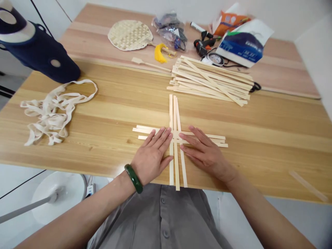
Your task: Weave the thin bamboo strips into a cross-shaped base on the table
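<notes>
Three pale, flat wooden strips run lengthwise toward me, crossed by three more strips lying sideways on the table. My left hand lies flat, fingers together and stretched out, over the left side of the crossing; a green bangle circles that wrist. On the right side, my right hand rests with its fingers spread, fingertips touching the strips beside the crossing. Parts of the sideways strips are hidden under both hands. The right lengthwise strip slants slightly against the others.
Beyond the crossing lies a pile of loose strips. At the back are a woven fan, a yellow tassel, a bagged item, a glue gun and a tissue pack. White ribbon and a dark blue bottle occupy the left.
</notes>
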Available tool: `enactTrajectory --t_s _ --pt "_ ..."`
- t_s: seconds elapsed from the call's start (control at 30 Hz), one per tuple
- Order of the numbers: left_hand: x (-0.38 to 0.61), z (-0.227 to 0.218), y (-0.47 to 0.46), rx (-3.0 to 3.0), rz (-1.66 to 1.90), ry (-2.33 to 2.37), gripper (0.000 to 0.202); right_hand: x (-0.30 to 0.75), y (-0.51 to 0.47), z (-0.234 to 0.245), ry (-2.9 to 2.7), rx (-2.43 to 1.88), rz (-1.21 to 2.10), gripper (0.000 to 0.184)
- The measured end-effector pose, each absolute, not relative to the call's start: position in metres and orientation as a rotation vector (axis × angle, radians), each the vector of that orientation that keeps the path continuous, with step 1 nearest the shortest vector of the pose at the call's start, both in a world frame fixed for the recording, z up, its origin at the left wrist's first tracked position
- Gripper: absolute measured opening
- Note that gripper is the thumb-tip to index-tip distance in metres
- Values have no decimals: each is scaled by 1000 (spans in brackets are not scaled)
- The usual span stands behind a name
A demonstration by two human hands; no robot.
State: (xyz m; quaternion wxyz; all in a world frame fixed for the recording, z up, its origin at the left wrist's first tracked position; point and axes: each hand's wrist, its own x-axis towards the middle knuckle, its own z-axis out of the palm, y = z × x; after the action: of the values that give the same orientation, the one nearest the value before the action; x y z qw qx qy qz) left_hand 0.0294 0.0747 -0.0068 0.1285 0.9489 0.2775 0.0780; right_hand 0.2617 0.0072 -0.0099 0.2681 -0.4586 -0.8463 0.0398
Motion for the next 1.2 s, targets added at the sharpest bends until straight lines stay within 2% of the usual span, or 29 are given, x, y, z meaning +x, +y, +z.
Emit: enactTrajectory --t_s 0.13,0.27,0.5,0.6,0.73,0.93,1.2 --pt "30 -5 76 2801 202 809 60 254 1 -11 -2239 -1308 142 31" --pt "30 -1 78 2808 197 806 58 249 -2 -10 -2218 -1402 180 44" --pt "29 0 83 2773 269 759 58 242 10 -12 -2221 -1659 134 82" --pt "28 0 87 2742 301 743 60 237 22 -13 -2238 -1675 155 91" --pt "27 0 92 2672 327 721 65 229 37 -14 -2290 -1628 191 89" --pt "27 -5 98 2503 472 733 60 217 44 -21 -2323 -1599 149 67" --pt "25 -10 100 2446 499 701 58 224 43 -23 -2344 -1580 148 71"
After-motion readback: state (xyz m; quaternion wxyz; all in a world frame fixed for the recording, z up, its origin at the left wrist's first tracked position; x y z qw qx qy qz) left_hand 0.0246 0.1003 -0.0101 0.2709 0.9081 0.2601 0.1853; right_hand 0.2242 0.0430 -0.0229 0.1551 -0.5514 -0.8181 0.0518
